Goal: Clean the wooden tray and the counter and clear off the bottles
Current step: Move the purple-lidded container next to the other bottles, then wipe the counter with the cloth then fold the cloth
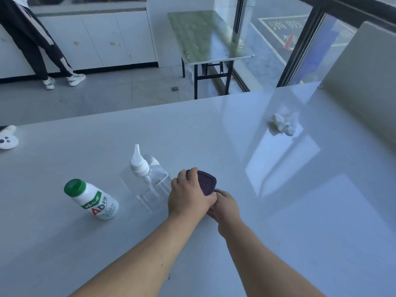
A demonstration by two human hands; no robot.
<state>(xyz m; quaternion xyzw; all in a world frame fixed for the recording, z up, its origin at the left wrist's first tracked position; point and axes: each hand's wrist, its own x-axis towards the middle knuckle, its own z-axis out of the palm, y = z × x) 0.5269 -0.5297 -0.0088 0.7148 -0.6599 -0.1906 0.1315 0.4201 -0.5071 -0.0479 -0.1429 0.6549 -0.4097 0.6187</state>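
Both hands, left hand and right hand, grasp purple container mid-frame; milk bottle, pump bottle, crumpled tissue uncleared, wooden tray unseen.

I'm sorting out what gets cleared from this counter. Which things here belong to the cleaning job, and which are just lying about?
Part of the job:
- counter
- green-capped bottle
- clear pump bottle
- dark purple container, held by left hand and right hand
- crumpled tissue, likely for wiping

Just lying about:
- white object at left edge
- folding table
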